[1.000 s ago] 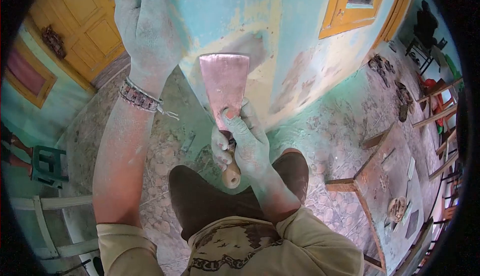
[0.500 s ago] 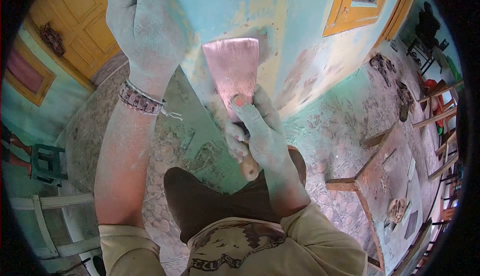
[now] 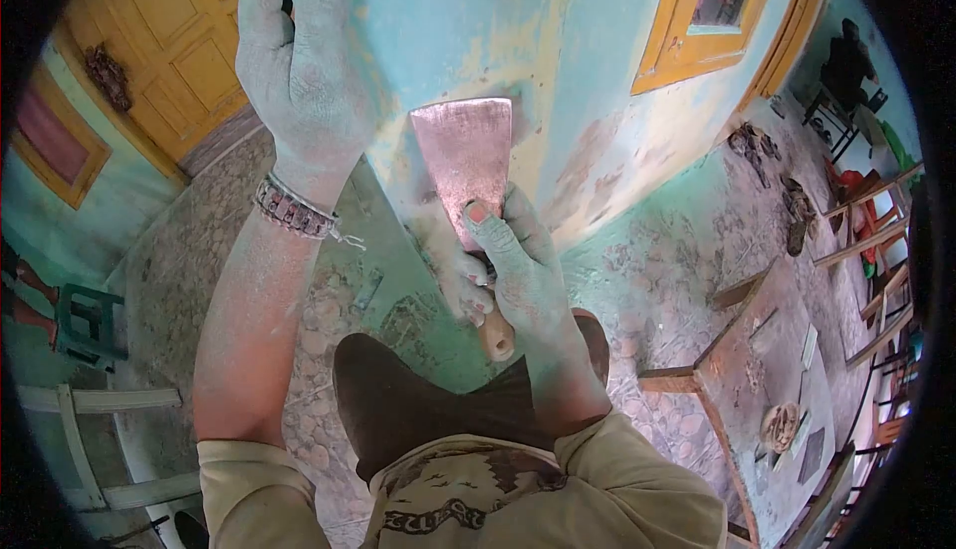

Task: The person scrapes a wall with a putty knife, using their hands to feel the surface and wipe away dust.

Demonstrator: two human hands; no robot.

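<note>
A scraper point(image 3: 465, 144) with a wide metal blade and a wooden handle is gripped in my right hand point(image 3: 518, 260), thumb pressed along the base of the blade. Its blade points up and overlaps the scraped, patchy blue wall point(image 3: 498, 11). My left hand point(image 3: 314, 81) is raised at the wall's corner edge, thumb and fingers stretched upward; the fingertips run out of the top of the view. Pale dust coats both hands and forearms. A beaded bracelet point(image 3: 291, 211) circles my left wrist.
On the right stands a low wooden table point(image 3: 737, 390) with a round item point(image 3: 781, 428) and flat pieces on it. A green stool point(image 3: 90, 322) and another person's legs point(image 3: 35, 300) are at the far left. A yellow door point(image 3: 164, 31) is behind my left hand.
My left hand has come slightly lower in the view, bringing its thumb tip into sight. The scraper's blade sits a little lower, still in my right hand.
</note>
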